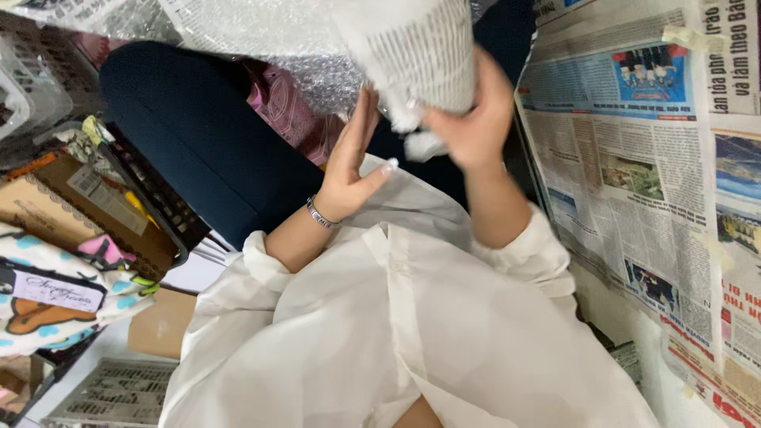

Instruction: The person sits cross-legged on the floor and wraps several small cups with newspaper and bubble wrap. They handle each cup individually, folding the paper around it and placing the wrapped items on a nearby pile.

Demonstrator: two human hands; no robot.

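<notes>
A bundle wrapped in newspaper is held up in front of me, its twisted paper end pointing down. My right hand is closed around the lower right side of the newspaper bundle. My left hand, with a metal bracelet on the wrist, is flat with straight fingers, its fingertips against the bundle's left side. A sheet of bubble wrap lies behind and above the bundle. Both my sleeves are white.
My dark blue trouser leg and a pink patterned cloth lie below the hands. Newspaper sheets taped together cover the surface at right. At left are plastic baskets, a brown cardboard box and a colourful patterned bag.
</notes>
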